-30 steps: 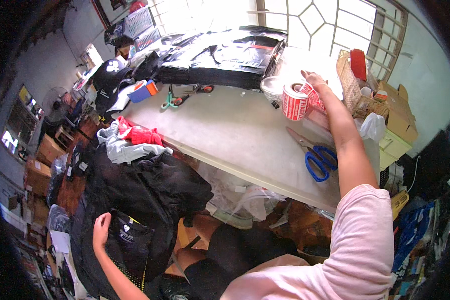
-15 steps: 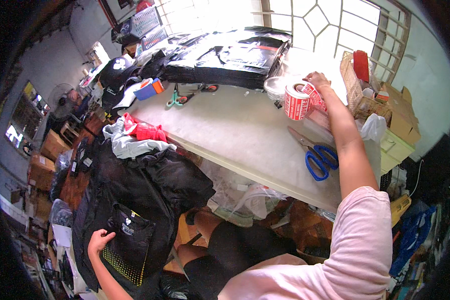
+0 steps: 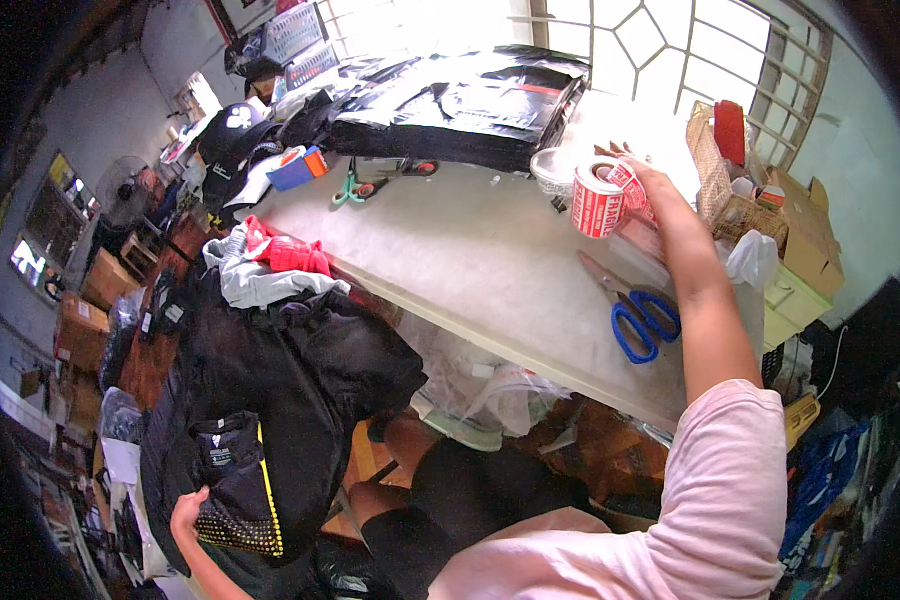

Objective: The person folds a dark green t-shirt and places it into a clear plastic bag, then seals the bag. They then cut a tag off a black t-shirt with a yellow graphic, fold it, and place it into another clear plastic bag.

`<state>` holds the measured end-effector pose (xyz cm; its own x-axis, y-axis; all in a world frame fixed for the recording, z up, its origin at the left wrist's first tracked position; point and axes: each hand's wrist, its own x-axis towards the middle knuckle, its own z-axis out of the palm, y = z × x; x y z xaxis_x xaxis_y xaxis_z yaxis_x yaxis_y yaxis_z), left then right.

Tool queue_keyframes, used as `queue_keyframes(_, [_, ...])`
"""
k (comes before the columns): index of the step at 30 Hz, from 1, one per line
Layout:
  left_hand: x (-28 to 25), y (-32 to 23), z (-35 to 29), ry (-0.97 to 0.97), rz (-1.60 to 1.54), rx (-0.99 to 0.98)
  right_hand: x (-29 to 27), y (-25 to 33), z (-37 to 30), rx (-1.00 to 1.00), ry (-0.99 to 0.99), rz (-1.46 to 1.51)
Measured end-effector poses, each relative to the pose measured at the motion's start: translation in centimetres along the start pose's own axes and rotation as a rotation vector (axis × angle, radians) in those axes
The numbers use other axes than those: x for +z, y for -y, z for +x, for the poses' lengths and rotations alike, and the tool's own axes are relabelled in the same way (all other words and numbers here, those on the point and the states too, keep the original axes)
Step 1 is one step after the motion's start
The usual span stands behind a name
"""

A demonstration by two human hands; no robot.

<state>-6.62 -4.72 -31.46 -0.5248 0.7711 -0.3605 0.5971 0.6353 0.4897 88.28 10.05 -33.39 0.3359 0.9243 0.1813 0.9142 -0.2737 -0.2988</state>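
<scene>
My left hand point(image 3: 187, 510) grips the left edge of a folded black shirt point(image 3: 235, 480) with yellow dots and a yellow edge. The shirt is over a larger black garment point(image 3: 320, 400). At the far right of the table, my right hand point(image 3: 638, 168) is stretched out with its fingers apart, beyond a roll of red-and-white labels point(image 3: 598, 205); part of the hand is lost in the window glare. A clear plastic tub point(image 3: 553, 172) stands left of the roll. Blue-handled scissors point(image 3: 638, 320) lie nearer, beside my right forearm.
Stacked black plastic packages point(image 3: 450, 115) fill the table's point(image 3: 450, 240) far side. Green-handled scissors point(image 3: 350, 188) lie in front of them. Grey and red cloth point(image 3: 270, 265) hangs at the left corner. A wicker basket point(image 3: 708, 175) and an open cardboard box point(image 3: 810, 230) stand right.
My left hand has moved down and slightly left, and the folded shirt has turned and shifted left with it. My right hand's fingers have spread beyond the label roll.
</scene>
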Motion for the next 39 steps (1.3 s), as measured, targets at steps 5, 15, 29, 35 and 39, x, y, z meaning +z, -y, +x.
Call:
queue_keyframes(5, [0.1, 2.1, -3.2, 0.112, -0.102, -0.008, -0.3, 0.5, -0.3, 0.021, 0.056, 0.011])
queue_keyframes(15, [2.3, 6.5, -5.3, 0.090, -0.550, 0.076, -2.2, 2.3, -0.4, -0.012, -0.124, -0.004])
queue_keyframes(29, [3.7, 5.4, -8.1, -0.099, -0.448, 0.096, -1.1, 0.8, 0.8, 0.000, -0.128, 0.060])
queue_keyframes(35, [4.1, 7.4, -5.8, -0.149, -0.391, 0.159, -1.2, -0.5, 1.6, 0.075, -0.132, 0.155])
queue_keyframes(39, [4.2, 6.4, -6.8, -0.040, -0.473, 0.245, -1.1, -0.4, 1.0, 0.053, -0.269, 0.163])
